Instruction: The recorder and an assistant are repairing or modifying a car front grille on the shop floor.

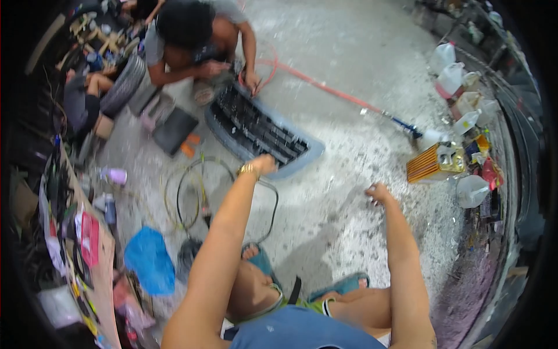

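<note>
While the left hand [264,164] grips the grille [261,131] (grey-framed), the right hand [376,192] hangs curled, empty.

Bare concrete floor [343,192] is lying open between your two hands. Ahead of your left hand [264,164], the long grey slatted plastic grille [261,132] is blocking the way, with another person's hand [251,79] resting on its far end. Coiled wire loops [189,195] are crowding your left; white plastic jugs [459,87] are lining your right.

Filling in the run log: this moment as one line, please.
left hand: on grey car grille's near edge | right hand: loosely closed, above floor, holds nothing visible | co-worker's hand: at grille's far end
</note>
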Available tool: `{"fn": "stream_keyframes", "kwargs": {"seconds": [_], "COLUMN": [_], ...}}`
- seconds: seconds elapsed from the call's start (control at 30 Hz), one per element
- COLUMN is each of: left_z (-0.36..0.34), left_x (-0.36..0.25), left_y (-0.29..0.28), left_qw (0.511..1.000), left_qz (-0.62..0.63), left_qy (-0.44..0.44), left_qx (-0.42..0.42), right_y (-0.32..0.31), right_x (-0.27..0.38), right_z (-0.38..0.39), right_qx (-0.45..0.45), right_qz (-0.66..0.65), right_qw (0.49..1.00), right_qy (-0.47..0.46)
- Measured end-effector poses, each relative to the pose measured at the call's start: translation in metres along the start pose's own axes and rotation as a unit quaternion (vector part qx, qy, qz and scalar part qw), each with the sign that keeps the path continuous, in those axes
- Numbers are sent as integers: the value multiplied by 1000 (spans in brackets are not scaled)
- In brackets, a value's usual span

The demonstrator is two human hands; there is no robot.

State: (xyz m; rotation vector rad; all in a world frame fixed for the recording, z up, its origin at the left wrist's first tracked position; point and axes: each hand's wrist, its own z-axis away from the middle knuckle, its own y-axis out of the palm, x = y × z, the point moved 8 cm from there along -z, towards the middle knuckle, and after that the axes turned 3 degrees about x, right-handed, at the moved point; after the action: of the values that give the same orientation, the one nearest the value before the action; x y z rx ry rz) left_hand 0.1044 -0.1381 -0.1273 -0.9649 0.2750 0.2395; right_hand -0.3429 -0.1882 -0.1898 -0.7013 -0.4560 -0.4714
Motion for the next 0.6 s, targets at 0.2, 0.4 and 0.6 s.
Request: {"fn": "stream_keyframes", "kwargs": {"seconds": [0.2,0.4,0.6], "left_z": [22,21,8], "left_x": [-17,-8,-2], "left_y": [0,-4,4], "left_qw": [997,993,996], "left_qz": [47,83,49], "left_qy": [-58,-69,-30], "left_qx": [37,48,64], "right_y": [0,-21,-16], "right_x": [10,67,52], "right_z": [21,34,25], "right_qx": [-1,-131,-133], "right_qz": [-21,119,94], "right_qw": [1000,983,986], "right_qy": [22,-48,-33]}}
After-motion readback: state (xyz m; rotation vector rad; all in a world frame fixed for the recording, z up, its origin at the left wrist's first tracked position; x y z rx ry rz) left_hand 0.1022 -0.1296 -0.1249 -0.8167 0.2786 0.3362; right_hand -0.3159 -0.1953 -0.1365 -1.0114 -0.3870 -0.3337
